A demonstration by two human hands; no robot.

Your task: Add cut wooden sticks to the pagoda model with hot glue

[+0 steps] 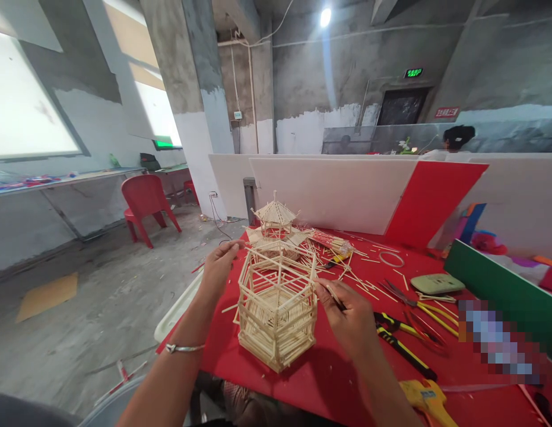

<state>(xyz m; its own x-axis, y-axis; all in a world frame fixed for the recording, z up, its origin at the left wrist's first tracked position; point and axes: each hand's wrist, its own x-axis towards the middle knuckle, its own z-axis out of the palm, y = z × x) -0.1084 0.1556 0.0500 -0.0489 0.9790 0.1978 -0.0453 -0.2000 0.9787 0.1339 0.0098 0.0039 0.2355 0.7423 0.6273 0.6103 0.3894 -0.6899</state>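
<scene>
Bare forearms (162, 379) come in on both sides of the frame (276, 323), a six-sided open lattice of pale sticks standing upright on the red table (333, 379). At the frame's upper left corner, the left hand (223, 260) has its fingertips pinched together; I cannot tell whether they grip anything. At its upper right edge, the right hand (346, 305) is closed around a slim thing (339, 301) with a dark end, thumb and finger against the sticks. Just behind the frame stands a pavilion (275, 214) with a pointed roof. Right of the frame lie loose sticks (367, 284), a ring (392, 259), pliers (438, 318), a case (437, 283) and, nearer the camera, a yellow glue gun (424, 397). Beyond the pavilion rises a white board (329, 190); far left of the frame is a red chair (146, 198).
</scene>
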